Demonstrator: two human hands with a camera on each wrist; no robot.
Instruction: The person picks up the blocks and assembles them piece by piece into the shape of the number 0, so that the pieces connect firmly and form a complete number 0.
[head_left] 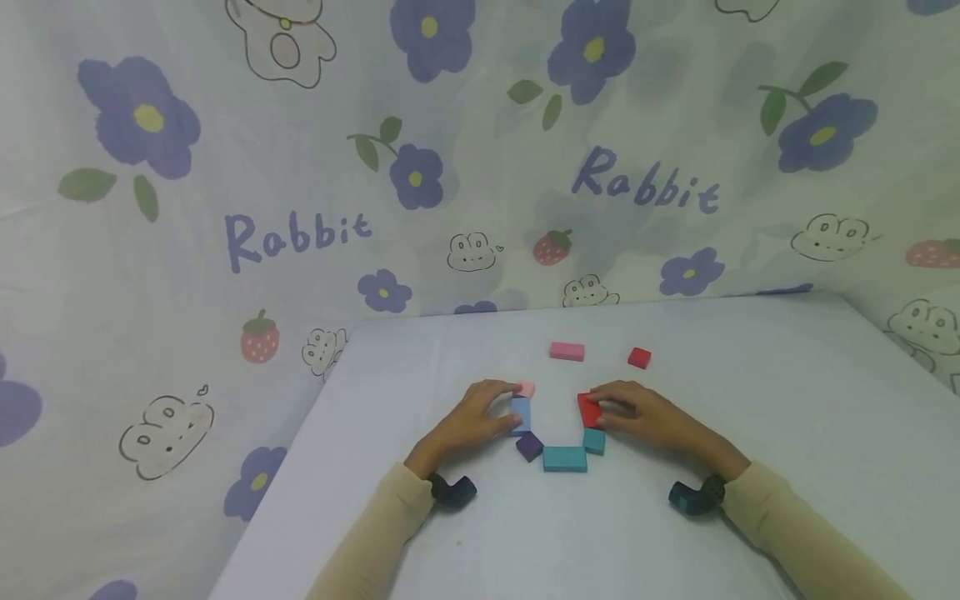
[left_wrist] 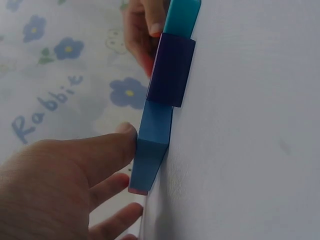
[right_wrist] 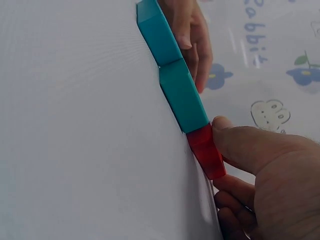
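Note:
In the head view my left hand [head_left: 476,414] is at the left side of a row of blocks. Its thumb touches a light blue block [head_left: 522,407], and its index fingertip meets a small pink block [head_left: 527,388]. Opposite, my right hand [head_left: 637,408] holds a red block [head_left: 587,406] between thumb and index finger. A small teal block [head_left: 594,442] adjoins the red one. A longer teal block [head_left: 565,459] lies at the near side, and a purple block [head_left: 529,447] sits turned at the near left corner. In the left wrist view the thumb presses beside the blue block [left_wrist: 152,142].
Beyond the hands lie a long pink block [head_left: 567,351] and a small red block [head_left: 639,357]. All blocks rest on a white table [head_left: 787,375]. A cloth printed with flowers and rabbits hangs behind and to the left. Dark bands [head_left: 453,493] circle both wrists.

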